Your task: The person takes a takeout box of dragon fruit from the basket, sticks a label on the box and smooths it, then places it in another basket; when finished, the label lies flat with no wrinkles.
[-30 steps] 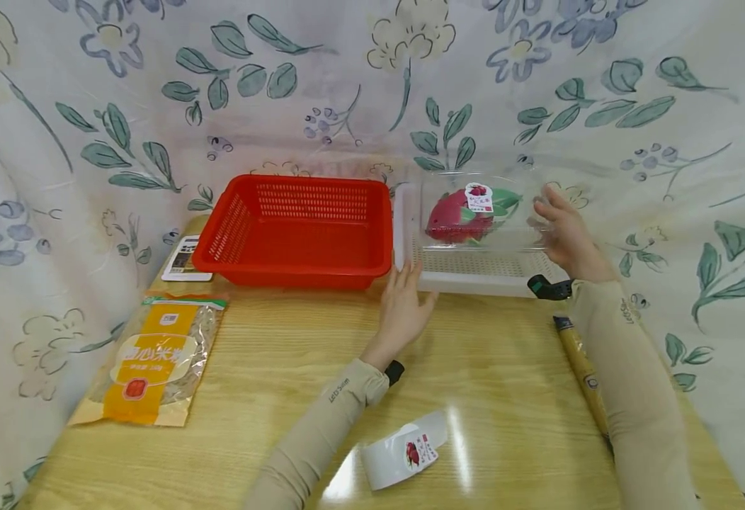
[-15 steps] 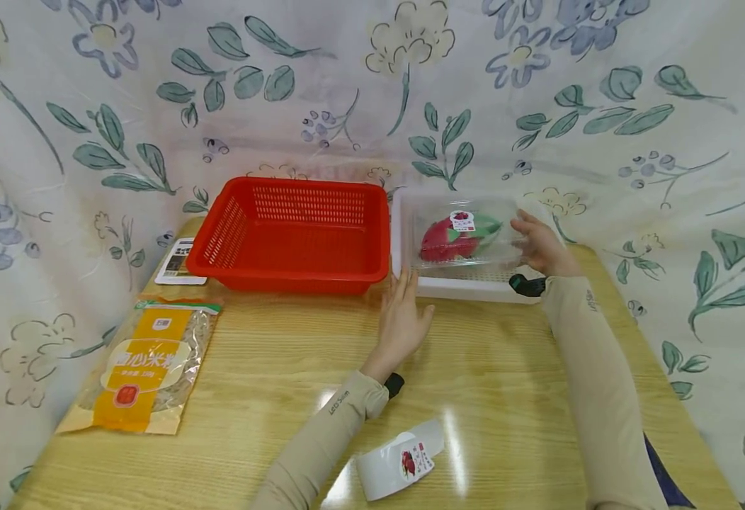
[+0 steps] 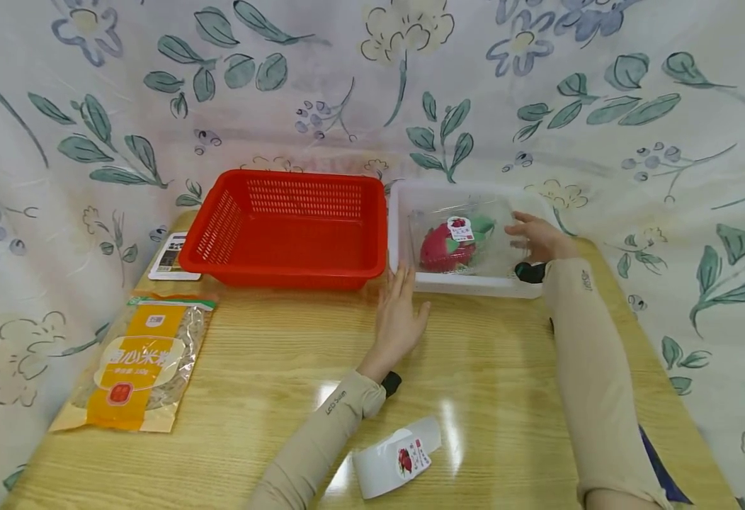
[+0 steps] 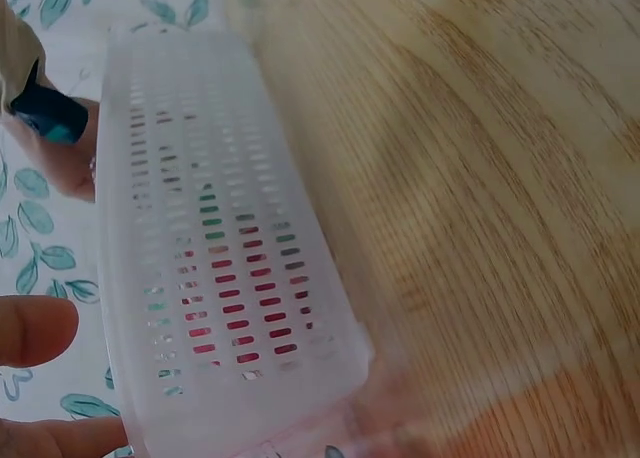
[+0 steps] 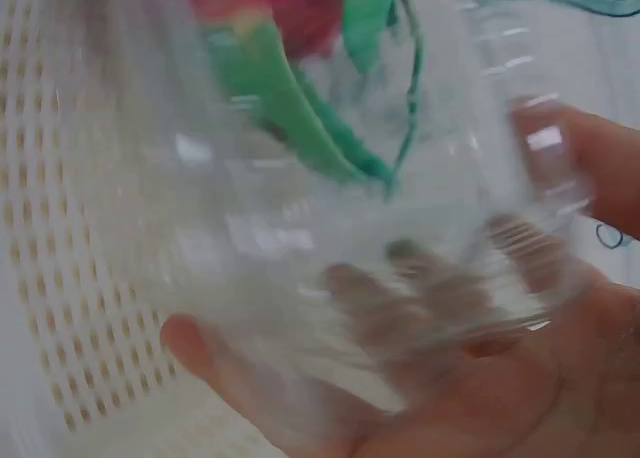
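Observation:
My right hand (image 3: 538,237) grips the right end of a clear plastic box (image 3: 495,249), thumb on one side and fingers on the other in the right wrist view. Inside the box lies a red dragon fruit (image 3: 436,249) with green leaves; a white label (image 3: 459,229) is on the lid. The box sits low within the white slotted basket (image 3: 468,285); whether it touches the bottom I cannot tell. With its fingers extended, my left hand (image 3: 400,329) touches the white basket's front left corner. Red and green show through the basket's slots in the left wrist view.
A red basket (image 3: 296,278) stands left of the white one. A yellow bag of rice noodles (image 3: 133,361) and a small white packet (image 3: 175,258) lie on the left. A curled label strip (image 3: 398,457) is at the front. A floral curtain (image 3: 347,42) hangs behind.
My right hand has brought the box left and down into the white basket. The left hand stays at the basket's corner.

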Motion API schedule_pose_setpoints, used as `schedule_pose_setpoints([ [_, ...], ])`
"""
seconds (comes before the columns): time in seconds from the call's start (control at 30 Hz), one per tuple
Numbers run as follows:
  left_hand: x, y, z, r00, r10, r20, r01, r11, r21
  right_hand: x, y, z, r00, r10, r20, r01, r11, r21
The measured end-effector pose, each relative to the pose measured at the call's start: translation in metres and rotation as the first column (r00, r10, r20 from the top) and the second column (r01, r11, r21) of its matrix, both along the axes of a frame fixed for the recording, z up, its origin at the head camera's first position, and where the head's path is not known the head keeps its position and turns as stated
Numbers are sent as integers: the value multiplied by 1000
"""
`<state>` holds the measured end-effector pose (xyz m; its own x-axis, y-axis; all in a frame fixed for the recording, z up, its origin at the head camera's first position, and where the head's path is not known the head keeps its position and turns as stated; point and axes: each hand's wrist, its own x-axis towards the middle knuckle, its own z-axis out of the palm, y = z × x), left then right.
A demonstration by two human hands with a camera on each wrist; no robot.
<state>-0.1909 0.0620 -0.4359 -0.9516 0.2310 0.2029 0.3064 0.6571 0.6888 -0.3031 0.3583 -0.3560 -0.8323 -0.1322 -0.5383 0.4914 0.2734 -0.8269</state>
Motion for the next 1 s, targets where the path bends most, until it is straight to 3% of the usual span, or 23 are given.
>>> schedule_pose_setpoints([
  [0.1, 1, 0, 0, 1000, 2, 1, -2, 1000, 0, 2, 4, 3, 996, 71, 44, -77, 987, 139],
  [0.23, 4, -1, 0, 1000, 10, -4, -10, 1000, -1, 6, 6, 3, 987, 135, 89, -156, 939, 306],
  [0.3, 5, -1, 0, 1000, 12, -2, -12, 1000, -1, 7, 6, 1, 986, 133, 97, -159, 919, 361],
  [0.4, 6, -1, -1, 1000, 8, 8, -8, 1000, -2, 9, 2, -1, 991, 98, 96, -128, 911, 391],
  [0.53, 4, -4, 2, 1000, -2, 12, 2, 1000, -7, 12, -7, 1, 994, 97, 53, -111, 860, 498],
  [0.57, 3, -5, 3, 1000, -8, 15, 9, 1000, -12, 12, -10, 3, 993, 110, 37, -112, 831, 544],
  [0.67, 0, -10, 10, 998, -40, 39, 41, 998, -39, 14, -18, 7, 984, 177, -13, -117, 704, 700],
  [0.77, -5, -16, 18, 991, -89, 97, 96, 993, -72, 15, -28, 11, 962, 269, -44, -120, 561, 819],
  [0.8, -7, -19, 21, 987, -104, 121, 115, 990, -84, 15, -31, 13, 951, 304, -52, -124, 531, 838],
  [0.93, -13, -33, 33, 967, -155, 204, 182, 976, -120, 24, -50, 25, 922, 383, -61, -145, 486, 862],
  [1.0, -13, -41, 40, 964, -171, 204, 200, 971, -132, 36, -60, 33, 901, 429, -67, -158, 468, 869],
])
